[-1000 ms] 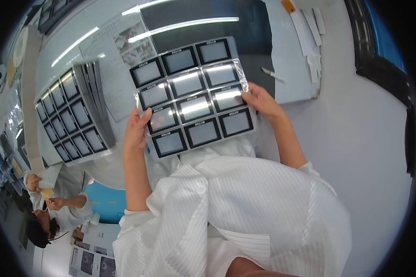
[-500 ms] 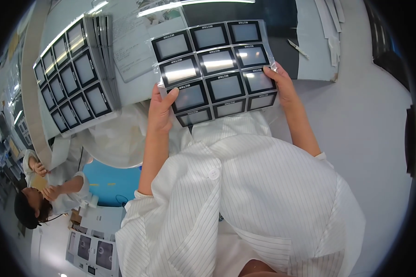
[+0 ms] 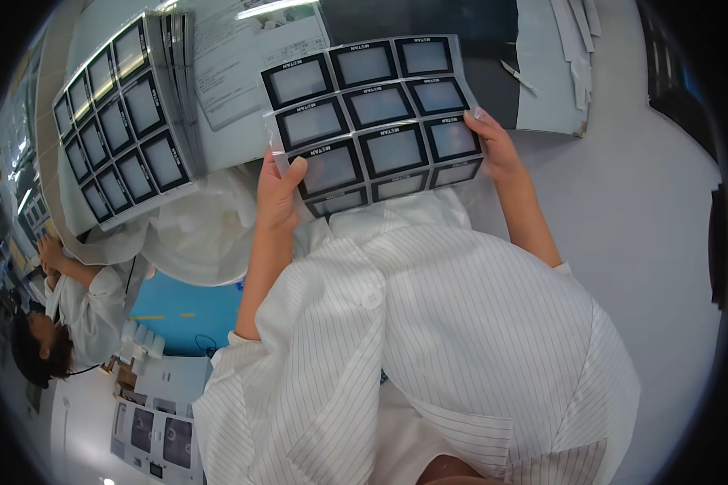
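A clear plastic sheet [image 3: 356, 120] printed with rows of black-framed rectangular windows hangs in front of me, its near part bending down over my lap. My left hand [image 3: 278, 194] grips its left edge with the thumb on top. At the right edge my right hand [image 3: 493, 145] pinches it the same way, fingers behind the sheet and mostly hidden. To the left stands a stack of similar sheets [image 3: 144, 133], tilted and fanned at its right side, with neither hand touching it.
Behind the held sheet lie a printed paper [image 3: 218, 101] and a dark mat [image 3: 493, 56]. A knife-like tool [image 3: 519, 78] rests at the mat's right edge beside paper strips [image 3: 578, 65]. A white round tub [image 3: 198, 242] is below the stack. A co-worker [image 3: 73, 315] sits at far left.
The bright light reflections have left the held sheet, which seems slightly tilted. Both my hands keep their grip. The co-worker's hands have moved down from near the head.
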The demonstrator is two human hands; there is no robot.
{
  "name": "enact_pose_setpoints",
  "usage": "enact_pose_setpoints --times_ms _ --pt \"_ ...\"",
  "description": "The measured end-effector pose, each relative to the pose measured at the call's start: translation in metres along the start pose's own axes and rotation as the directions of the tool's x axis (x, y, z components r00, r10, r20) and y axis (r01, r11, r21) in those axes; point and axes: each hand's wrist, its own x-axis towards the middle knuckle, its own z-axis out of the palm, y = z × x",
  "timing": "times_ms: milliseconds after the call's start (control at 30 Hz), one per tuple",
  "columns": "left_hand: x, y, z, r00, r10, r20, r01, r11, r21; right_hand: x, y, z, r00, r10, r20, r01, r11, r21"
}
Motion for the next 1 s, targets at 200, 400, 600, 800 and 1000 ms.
enact_pose_setpoints --times_ms 200,400,600,800,1000 --pt "-0.009 0.006 0.011 0.995 -0.102 0.009 0.102 0.982 -0.161 -0.001 -0.006 0.010 0.990 0.135 -0.041 -0.132 0.989 0.069" --pt "-0.007 0.006 0.013 0.996 -0.092 0.007 0.092 0.982 -0.163 0.002 -0.002 0.000 0.978 0.140 -0.155 -0.137 0.990 0.031" --pt "-0.010 0.013 0.013 0.999 -0.039 0.005 0.039 0.999 0.010 0.001 -0.005 0.000 0.978 0.122 -0.171 -0.122 0.992 0.008" --pt "-0.009 0.009 0.009 0.999 0.017 -0.045 -0.011 0.992 0.125 -0.001 -0.009 0.002 0.989 0.129 -0.066 -0.135 0.987 -0.083" --pt "-0.002 0.010 0.007 0.991 0.007 -0.131 0.030 0.959 0.283 -0.003 -0.008 0.007 0.997 0.057 -0.054 -0.070 0.949 -0.307"
